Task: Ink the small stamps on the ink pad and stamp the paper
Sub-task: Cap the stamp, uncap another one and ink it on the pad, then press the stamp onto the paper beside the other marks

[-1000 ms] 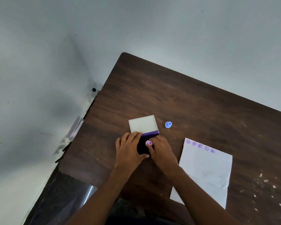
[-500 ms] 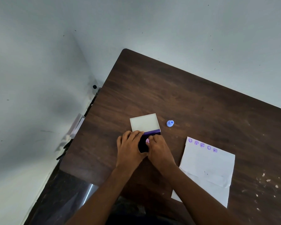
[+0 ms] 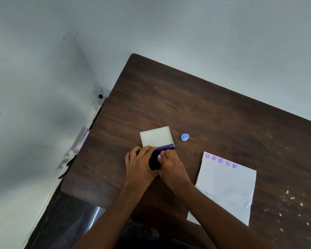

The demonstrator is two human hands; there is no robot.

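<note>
An open ink pad (image 3: 154, 161) with a dark inked face lies on the brown table (image 3: 205, 108), its white lid (image 3: 156, 136) folded back beyond it. My left hand (image 3: 140, 166) lies over the pad's left side and holds it. My right hand (image 3: 171, 167) pinches a small pink stamp (image 3: 159, 157) down on the dark pad; the stamp is mostly hidden by my fingers. A small blue stamp (image 3: 185, 137) stands alone to the right of the lid. White paper (image 3: 226, 184) lies to the right, with a row of several purple prints (image 3: 220, 160) along its top edge.
The table sits in a corner between pale walls. White flecks (image 3: 293, 203) dot the table at the lower right. A dark strip and a small whitish object (image 3: 81, 139) show in the gap beside the table's left edge.
My right hand has closed lower over the pink stamp, so less of it shows than a second ago. My left hand stays on the pad. The view has shifted slightly.
</note>
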